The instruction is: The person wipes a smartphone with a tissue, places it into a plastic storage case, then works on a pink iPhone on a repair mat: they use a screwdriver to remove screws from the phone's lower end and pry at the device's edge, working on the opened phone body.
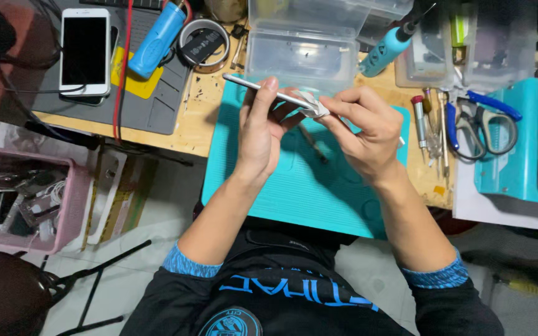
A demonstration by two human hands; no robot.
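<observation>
- Seen from above: two bare hands raised over a turquoise rubber work mat (306,186) on a wooden tabletop (207,112).
- Left hand (261,134): grip closed around a thin silver slab-shaped phone (263,90), held edge-on and tilted, far end pointing up and left.
- Right hand (362,127): grip pinched on a small white cloth wad (314,106), pressed against the near end of the phone.
- Just behind the hands: clear plastic boxes (303,46), stacked.
- Right of the mat: several slim metal screwdrivers (432,127) lying side by side, then blue-handled scissors (487,121) against a teal tray (518,155).
- Upper left: a white smartphone with a dark screen (84,50) on a grey mat (157,81), next to a blue cylinder-shaped tool (157,37).
- Far left, below the tabletop: a pink plastic basket (76,205) filled with parts and cables.
- Bottom: black top with blue cuffs (188,266).
</observation>
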